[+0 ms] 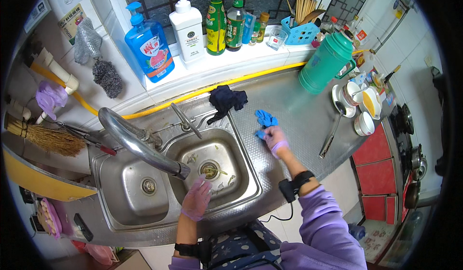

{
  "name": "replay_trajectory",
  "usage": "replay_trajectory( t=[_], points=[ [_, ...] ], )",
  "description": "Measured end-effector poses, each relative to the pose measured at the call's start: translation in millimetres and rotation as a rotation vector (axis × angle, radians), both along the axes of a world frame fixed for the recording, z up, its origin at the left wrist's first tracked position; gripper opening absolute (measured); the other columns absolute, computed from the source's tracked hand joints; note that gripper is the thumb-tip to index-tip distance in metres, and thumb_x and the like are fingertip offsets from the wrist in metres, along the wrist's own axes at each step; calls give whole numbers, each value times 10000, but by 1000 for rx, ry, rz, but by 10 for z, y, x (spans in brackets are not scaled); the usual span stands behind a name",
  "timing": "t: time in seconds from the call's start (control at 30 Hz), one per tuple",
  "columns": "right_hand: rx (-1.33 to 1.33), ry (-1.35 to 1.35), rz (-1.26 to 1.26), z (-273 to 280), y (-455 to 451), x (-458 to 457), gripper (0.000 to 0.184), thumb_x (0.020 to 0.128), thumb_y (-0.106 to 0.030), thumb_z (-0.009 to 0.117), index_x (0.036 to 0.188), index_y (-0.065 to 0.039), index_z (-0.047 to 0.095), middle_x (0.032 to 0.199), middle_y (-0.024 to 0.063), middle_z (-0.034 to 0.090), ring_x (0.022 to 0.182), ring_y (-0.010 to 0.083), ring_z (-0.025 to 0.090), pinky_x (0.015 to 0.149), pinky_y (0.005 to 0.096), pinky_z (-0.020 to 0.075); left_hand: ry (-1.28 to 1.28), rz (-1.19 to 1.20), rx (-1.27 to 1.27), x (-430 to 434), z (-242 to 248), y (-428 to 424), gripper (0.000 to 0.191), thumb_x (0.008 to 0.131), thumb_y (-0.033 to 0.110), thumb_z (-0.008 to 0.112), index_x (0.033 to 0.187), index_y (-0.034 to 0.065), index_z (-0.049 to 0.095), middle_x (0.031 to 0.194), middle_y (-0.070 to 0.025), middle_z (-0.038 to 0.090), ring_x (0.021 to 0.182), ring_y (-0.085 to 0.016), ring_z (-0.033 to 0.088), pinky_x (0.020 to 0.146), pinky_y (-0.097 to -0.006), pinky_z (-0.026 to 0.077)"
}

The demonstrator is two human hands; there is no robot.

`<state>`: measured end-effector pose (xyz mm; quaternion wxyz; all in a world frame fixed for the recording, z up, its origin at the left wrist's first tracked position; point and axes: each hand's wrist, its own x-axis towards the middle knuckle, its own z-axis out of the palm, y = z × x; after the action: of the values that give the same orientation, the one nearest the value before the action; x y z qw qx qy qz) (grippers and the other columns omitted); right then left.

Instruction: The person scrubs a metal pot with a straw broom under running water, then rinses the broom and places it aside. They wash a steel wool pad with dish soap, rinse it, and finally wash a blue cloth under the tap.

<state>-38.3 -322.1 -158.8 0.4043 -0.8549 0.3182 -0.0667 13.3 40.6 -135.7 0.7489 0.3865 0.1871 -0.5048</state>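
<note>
My right hand (pixel 276 140), in a thin translucent glove, is closed on a crumpled blue cloth (pixel 266 118) on the stainless steel counter, right of the sink. Blue shows on both sides of the fingers. My left hand (pixel 197 199), gloved the same way, is held over the front edge of the right sink basin (pixel 237 168). Its fingers are apart and hold nothing. Green vegetable scraps (pixel 219 171) lie in that basin, around and over the drain. Just left of my left hand ends the spout of the curved metal faucet (pixel 144 150).
A dark cloth (pixel 227 100) lies behind the basin. Farther right stand a green thermos (pixel 325 64), white bowls (pixel 364 123) and a long-handled spoon (pixel 332 134). Pump bottles (pixel 186 31) and sauce bottles (pixel 216 24) line the sill. A yellow hose (pixel 217 86) runs along the wall.
</note>
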Motion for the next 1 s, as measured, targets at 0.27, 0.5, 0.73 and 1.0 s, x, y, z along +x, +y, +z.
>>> replay_trajectory(
  t=[0.27, 0.5, 0.73, 1.0],
  points=[
    [1001, -193, 40, 1067, -34, -167, 117, 858, -36, 559, 974, -27, 566, 972, 61, 605, 915, 185, 606, 852, 330, 519, -397, -121, 55, 312, 101, -150, 502, 899, 222, 492, 1365, 111, 342, 1253, -111, 472, 1190, -214, 439, 991, -320, 325],
    [1178, -153, 92, 1439, 599, 64, 125, 842, -22, 563, 966, -31, 570, 975, 69, 611, 908, 184, 613, 826, 318, 528, -240, 303, -101, 741, 193, 12, 442, 910, 390, 441, 1200, 56, 461, 1236, -136, 485, 1082, -246, 507, 889, -354, 432],
    [960, -14, 351, 1244, 1441, 265, 103, 819, -79, 635, 919, -56, 624, 951, 31, 622, 846, 121, 566, 776, 268, 468, 255, 630, -259, 1491, 53, 134, 335, 924, 279, 442, 1066, -13, 523, 1004, -139, 625, 947, -268, 600, 854, -376, 497],
    [840, -38, 193, 1159, 1769, 335, 68, 854, -86, 596, 915, -58, 604, 890, 5, 614, 806, 94, 565, 729, 245, 480, 129, 706, -380, 1567, 33, 131, 64, 834, -10, 533, 775, -4, 509, 708, -69, 559, 653, -162, 556, 626, -273, 510]
  ],
)
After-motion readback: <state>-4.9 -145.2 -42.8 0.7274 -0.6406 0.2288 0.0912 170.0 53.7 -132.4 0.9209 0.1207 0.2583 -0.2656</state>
